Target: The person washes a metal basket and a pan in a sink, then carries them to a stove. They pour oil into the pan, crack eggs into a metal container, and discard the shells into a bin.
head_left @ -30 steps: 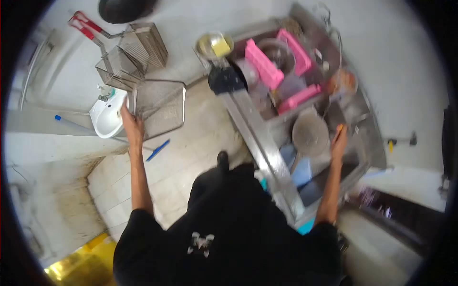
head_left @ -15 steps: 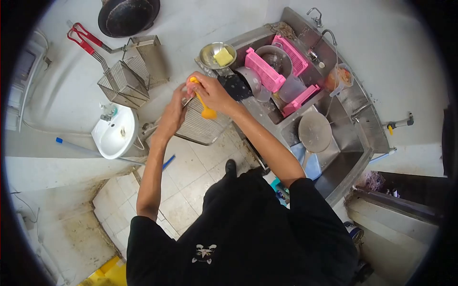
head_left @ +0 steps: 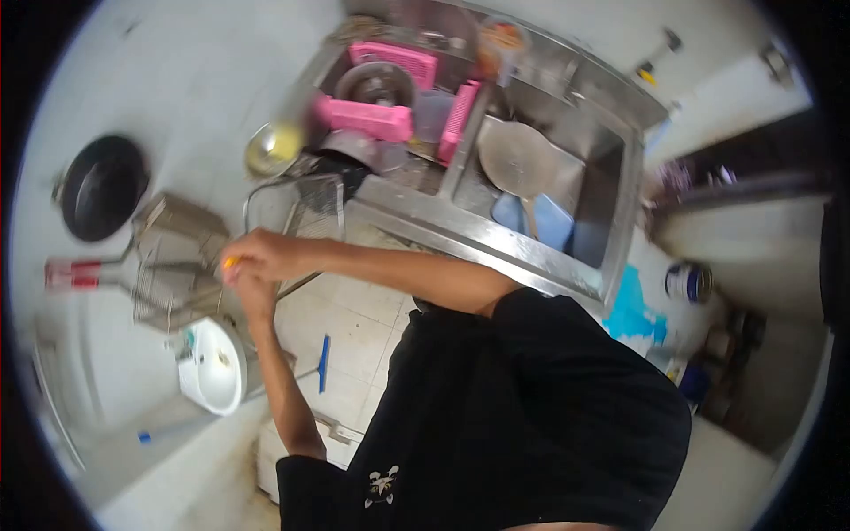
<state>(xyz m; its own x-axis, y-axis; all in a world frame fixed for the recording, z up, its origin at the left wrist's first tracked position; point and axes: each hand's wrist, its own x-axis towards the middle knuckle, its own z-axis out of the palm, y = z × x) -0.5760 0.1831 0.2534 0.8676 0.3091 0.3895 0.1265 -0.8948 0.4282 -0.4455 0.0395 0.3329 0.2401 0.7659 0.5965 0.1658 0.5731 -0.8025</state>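
My right hand [head_left: 270, 255] is closed around an orange plastic utensil [head_left: 232, 262]. Only a small orange bit shows between the fingers; half a second ago it showed a rounded, spoon-like end. Below and touching it is my left hand [head_left: 255, 292], its fingers mostly hidden behind the right one. Both hands are held together in front of the wire fry baskets [head_left: 173, 279] with red handles [head_left: 75, 274]. Just right of the hands stands a metal wire rack [head_left: 314, 208]. Motion blurs the hands somewhat.
A steel double sink [head_left: 425, 212] holds pink plastic baskets [head_left: 367, 118], tubs, a round strainer [head_left: 520, 157] and a blue item [head_left: 549, 221]. A metal bowl [head_left: 266, 150] with a yellow sponge, a hanging black pan [head_left: 104, 188], a white washbasin [head_left: 212, 367] and a blue squeegee [head_left: 324, 363] surround me.
The view has turned, so the sink sits higher and more central. My hands have come together toward the fry baskets, and the orange utensil is now almost wholly hidden.
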